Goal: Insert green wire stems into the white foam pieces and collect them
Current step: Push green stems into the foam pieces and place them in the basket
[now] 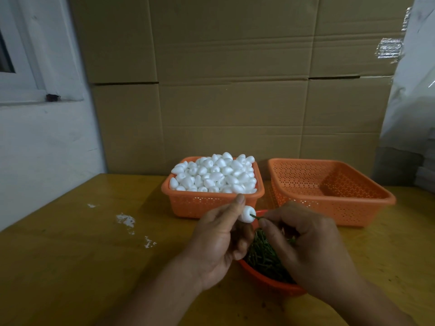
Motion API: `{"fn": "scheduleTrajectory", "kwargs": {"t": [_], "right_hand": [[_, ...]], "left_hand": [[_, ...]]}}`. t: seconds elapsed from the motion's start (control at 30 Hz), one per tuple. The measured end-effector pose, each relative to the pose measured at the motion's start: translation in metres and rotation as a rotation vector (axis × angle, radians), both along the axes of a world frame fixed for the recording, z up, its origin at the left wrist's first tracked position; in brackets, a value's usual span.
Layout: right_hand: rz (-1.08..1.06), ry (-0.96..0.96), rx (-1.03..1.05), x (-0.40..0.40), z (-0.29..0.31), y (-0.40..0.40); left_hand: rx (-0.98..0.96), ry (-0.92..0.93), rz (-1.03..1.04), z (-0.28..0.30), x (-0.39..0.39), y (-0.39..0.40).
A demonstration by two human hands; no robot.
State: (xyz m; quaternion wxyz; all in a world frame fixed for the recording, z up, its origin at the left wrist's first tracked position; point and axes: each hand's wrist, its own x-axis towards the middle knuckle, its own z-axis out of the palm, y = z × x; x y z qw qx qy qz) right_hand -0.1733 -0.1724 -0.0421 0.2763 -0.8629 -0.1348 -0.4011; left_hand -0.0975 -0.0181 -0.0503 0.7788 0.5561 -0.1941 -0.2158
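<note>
Head view, work surface: yellow-brown table [70,243], with cardboard boxes [235,90] stacked against its far edge.
Foam stock: orange perforated basket [188,204], centre far, heaped with white foam pieces [211,175], egg-shaped.
Collecting bin: second orange perforated basket [353,208], right far, just beside the first; nothing shows inside it.
Stem stock: round orange bowl [266,282], near centre, under both hands, holding a pile of green wire stems [261,255].
Debris: white foam crumbs [126,220] scattered on the table, left of the hands.
Left hand [219,241]: thumb and fingers pinched on one foam piece [247,214], held above the bowl's far rim, just in front of the foam basket.
Right hand [303,241]: fingers curled, fingertips closed on a single green stem [255,217], whose tip meets the right-facing end of the held foam piece.
Stage, as judged: stem at or just entering the foam; insertion depth cannot be told.
Handling, foam piece: judged very light, soft and easily dented or crumbled; best held round its widest part with light pressure, opposite the entry point.
Handling, stem: judged thin, light and bendable; best gripped close to the tip so it pushes straight and does not buckle.
Risk, as judged: off-axis push could break through the foam's side.
</note>
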Motion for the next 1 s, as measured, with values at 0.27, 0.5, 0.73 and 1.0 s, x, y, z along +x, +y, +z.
{"fn": "scheduleTrajectory", "kwargs": {"t": [0.27,0.5,0.73,1.0], "right_hand": [[-0.069,0.043,-0.04,-0.0015,-0.0001,0.0009],[-0.072,0.047,-0.003,-0.0024,-0.0011,0.0021],[-0.075,0.065,0.005,-0.0017,-0.0022,0.0019],[-0.142,0.096,0.097,-0.0012,-0.0018,0.0013]], "left_hand": [[0.046,-0.108,0.05,-0.0024,-0.0021,-0.0017],[0.034,-0.137,0.073,-0.0044,-0.0025,-0.0035],[0.025,-0.173,0.09,-0.0056,-0.0013,-0.0041],[-0.043,-0.148,0.021,-0.0039,-0.001,-0.0017]]}}
